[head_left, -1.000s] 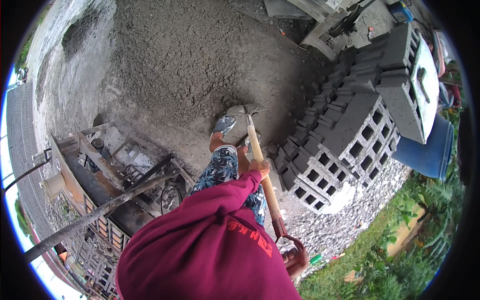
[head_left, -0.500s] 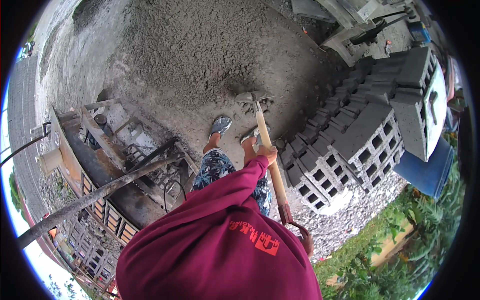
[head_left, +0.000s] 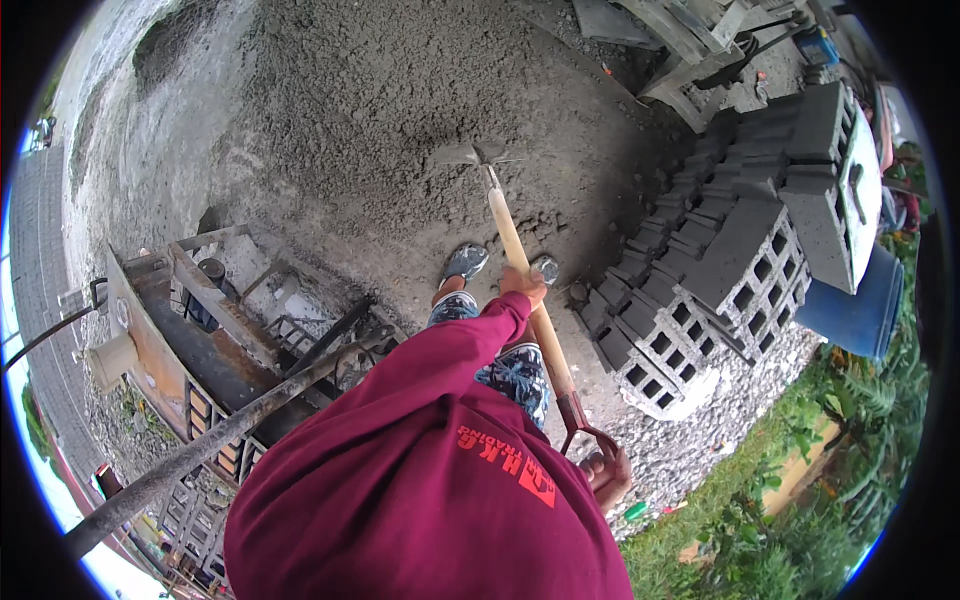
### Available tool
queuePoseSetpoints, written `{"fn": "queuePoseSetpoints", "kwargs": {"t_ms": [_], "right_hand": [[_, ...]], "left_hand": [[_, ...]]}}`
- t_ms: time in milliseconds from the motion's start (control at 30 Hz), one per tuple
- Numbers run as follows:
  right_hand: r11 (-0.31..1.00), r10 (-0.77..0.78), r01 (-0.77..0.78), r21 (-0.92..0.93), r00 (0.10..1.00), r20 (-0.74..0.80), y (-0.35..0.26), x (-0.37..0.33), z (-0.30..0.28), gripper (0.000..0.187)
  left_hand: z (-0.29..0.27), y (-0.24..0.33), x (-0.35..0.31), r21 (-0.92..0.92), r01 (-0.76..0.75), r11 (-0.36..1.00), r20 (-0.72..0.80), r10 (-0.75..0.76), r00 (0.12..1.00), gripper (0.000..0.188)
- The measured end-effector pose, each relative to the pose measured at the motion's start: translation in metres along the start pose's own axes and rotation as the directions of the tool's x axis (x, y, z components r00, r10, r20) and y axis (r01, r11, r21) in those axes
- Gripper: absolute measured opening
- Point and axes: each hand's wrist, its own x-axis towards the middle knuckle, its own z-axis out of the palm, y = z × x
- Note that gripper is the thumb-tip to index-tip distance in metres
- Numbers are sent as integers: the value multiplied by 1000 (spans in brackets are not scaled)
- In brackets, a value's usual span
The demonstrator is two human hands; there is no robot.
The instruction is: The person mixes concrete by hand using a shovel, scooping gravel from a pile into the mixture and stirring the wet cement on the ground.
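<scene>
A wooden-shafted shovel (head_left: 508, 232) slants across the middle in front of me. My left hand (head_left: 524, 285), at the end of a maroon sleeve, wraps round the middle of its shaft. At the lower right, my right hand (head_left: 607, 474) closes on the reddish D-shaped handle (head_left: 590, 436). The metal blade (head_left: 477, 156) rests against the near part of a broad heap of wet grey concrete mix (head_left: 360, 110). My feet, in grey-smeared shoes (head_left: 466, 262), stand just short of the heap, on either side of the shaft.
Stacked hollow concrete blocks (head_left: 735, 250) stand close on my right, with a blue barrel (head_left: 855, 300) behind them. On the left sits a rusty metal machine frame (head_left: 190, 330), crossed by a long dark pole (head_left: 200, 455). Timber framing (head_left: 690, 60) stands at the far right. Plants (head_left: 790, 510) grow at lower right.
The shovel blade has moved forward and slightly left, away from my feet and into the mix. Both hands stay on the shovel, and my right hand shows more clearly at the handle.
</scene>
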Motion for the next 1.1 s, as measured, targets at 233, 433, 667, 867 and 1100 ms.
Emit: {"fn": "queuePoseSetpoints", "kwargs": {"t_ms": [233,433,667,867,1100], "right_hand": [[967,-241,232,-108,968,-77,30,-53,90,31],[766,-550,529,-365,833,52,39,-115,86,27],[987,-156,161,21,975,-156,79,-78,88,36],[911,-365,339,-235,928,-80,79,-85,98,46],[925,-379,369,-93,916,-135,75,-89,51,31]], "left_hand": [[-36,-16,33,-372,141,917,162,-86,983,47],[-51,14,-55,-606,273,748,445,34,895,49],[-49,-9,18,-7,-65,998,96,65,993,57],[-46,-40,18,-339,116,934,337,6,942,47],[-11,-49,-25,-165,57,985,293,-6,956,49]]}}
